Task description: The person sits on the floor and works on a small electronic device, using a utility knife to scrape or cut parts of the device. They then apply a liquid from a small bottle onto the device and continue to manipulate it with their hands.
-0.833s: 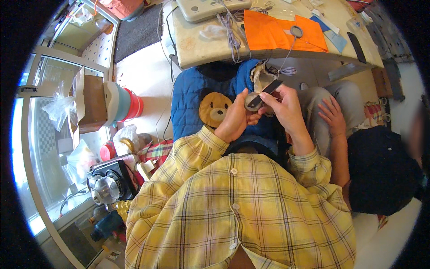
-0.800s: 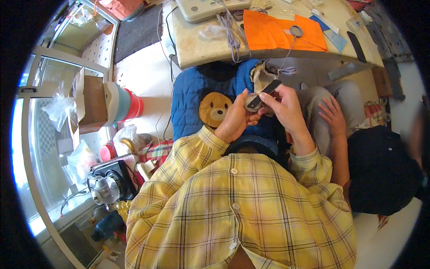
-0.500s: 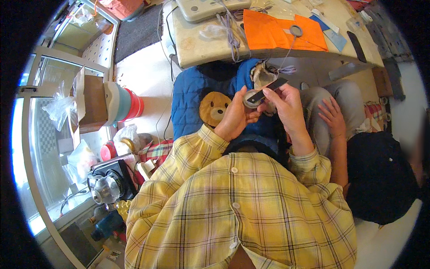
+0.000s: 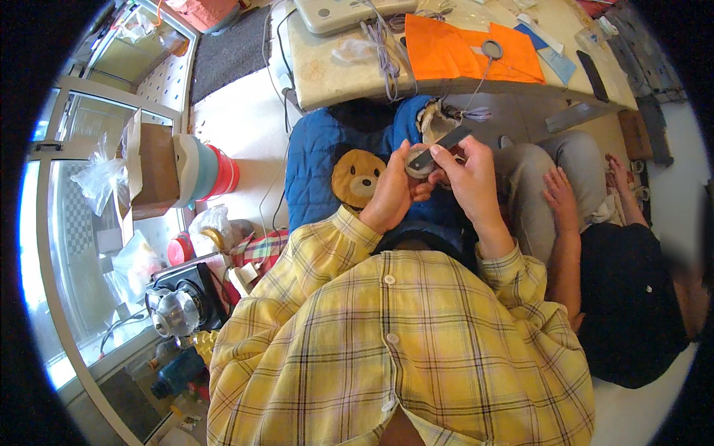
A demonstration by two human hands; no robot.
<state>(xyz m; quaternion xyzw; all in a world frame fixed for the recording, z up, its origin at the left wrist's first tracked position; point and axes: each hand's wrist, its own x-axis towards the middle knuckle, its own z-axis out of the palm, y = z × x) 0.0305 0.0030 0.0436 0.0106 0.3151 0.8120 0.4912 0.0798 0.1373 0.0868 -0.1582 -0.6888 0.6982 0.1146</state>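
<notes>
My left hand (image 4: 388, 195) is closed around a small round pale piece with a rim (image 4: 418, 168), held up over my lap. My right hand (image 4: 474, 180) pinches a flat dark strip (image 4: 454, 138) between thumb and fingers. One end of this strip lies across the round piece, and the other sticks out up and to the right. Below both hands a blue quilted cloth (image 4: 309, 175) with a brown bear face (image 4: 357, 179) covers my lap. Just beyond the fingers is a crumpled whitish fabric or bag (image 4: 435, 123), partly hidden.
Ahead stands a table (image 4: 316, 70) with an orange cloth (image 4: 439, 56), a round grey ring on a cord (image 4: 491, 50), bundled cables (image 4: 387, 67) and a white device (image 4: 346, 13). A person in grey trousers (image 4: 580, 160) sits at the right. Left are a cardboard box (image 4: 155, 167) and red bucket (image 4: 224, 175).
The dark strip has tilted and shifted a little up and left with my right hand; my left hand stays nearly still. The seated person has leaned, and a second hand of theirs now shows.
</notes>
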